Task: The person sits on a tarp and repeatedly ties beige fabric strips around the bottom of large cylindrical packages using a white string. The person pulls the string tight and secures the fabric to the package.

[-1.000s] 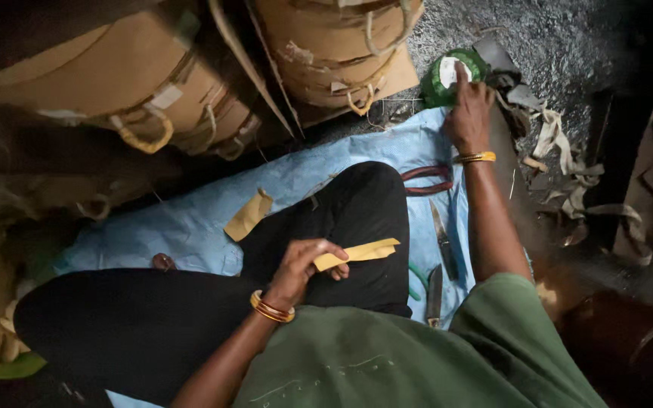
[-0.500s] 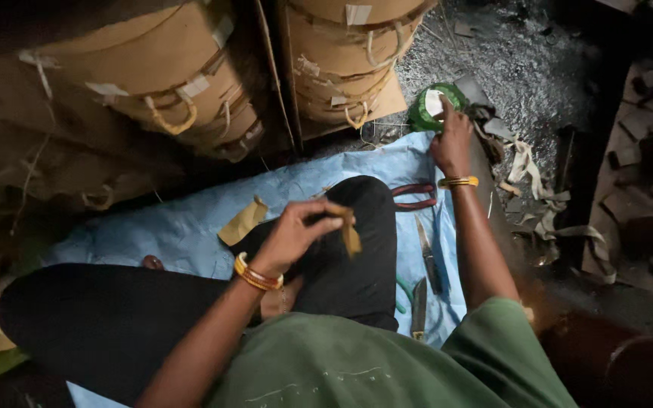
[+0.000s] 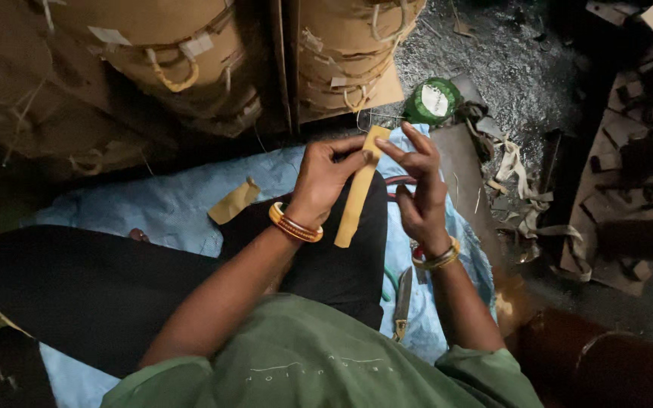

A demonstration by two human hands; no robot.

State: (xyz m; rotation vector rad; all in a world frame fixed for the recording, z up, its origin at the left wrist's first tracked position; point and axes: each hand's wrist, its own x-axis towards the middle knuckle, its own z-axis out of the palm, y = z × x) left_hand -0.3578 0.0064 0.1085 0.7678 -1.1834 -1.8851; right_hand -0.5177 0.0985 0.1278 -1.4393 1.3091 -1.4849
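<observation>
Left hand (image 3: 325, 175) pinches the upper part of a tan paper strip (image 3: 357, 195) between thumb and fingers, which are pressed onto it. The strip hangs down from the grip, slightly tilted, its lower end over the person's black-clad knee (image 3: 341, 264). Right hand (image 3: 417, 181) is raised just beside it, fingers loosely spread; the index fingertip meets the strip's top end. Whether the right thumb also presses the strip cannot be told.

Both wrists carry bangles: orange and gold on the left (image 3: 295, 224), gold on the right (image 3: 436, 259).

The person sits cross-legged on a pale blue sheet (image 3: 175, 204) and wears a green shirt (image 3: 319, 363). A second, shorter tan paper piece (image 3: 233, 202) lies on the sheet, left of the knee and well apart from the hands. A knife-like metal tool (image 3: 403, 301) lies on the sheet below the right forearm.

Beyond the hands, a green round container with a pale label (image 3: 434, 100) rests on the dark gritty floor (image 3: 515, 83). Off-white scrap strips (image 3: 523, 204) lie scattered to the right. Large brown bundles bound with cord (image 3: 183, 60) stand along the top.
</observation>
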